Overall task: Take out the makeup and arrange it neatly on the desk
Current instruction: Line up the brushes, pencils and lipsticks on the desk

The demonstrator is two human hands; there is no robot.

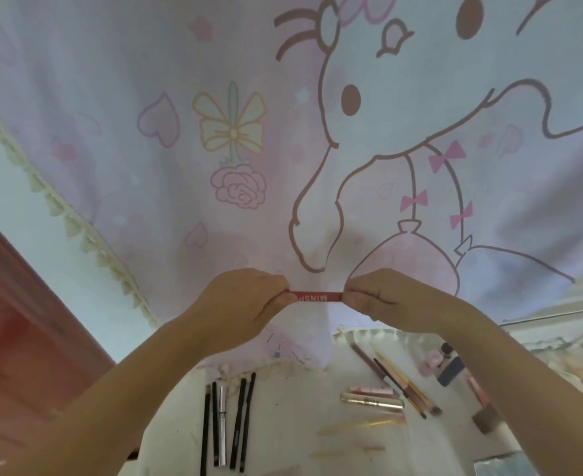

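Both hands, left (245,300) and right (383,300), pinch opposite ends of a slim red lettered stick (316,297) above the white desk (283,407).

Both ends of the slim red lettered stick (316,296) are buried in the pinching fingers of the left hand (245,300) and right hand (386,300). On the white desk (283,417), several thin pale yellowish sticks (358,426) near its front edge are too blurred to identify.
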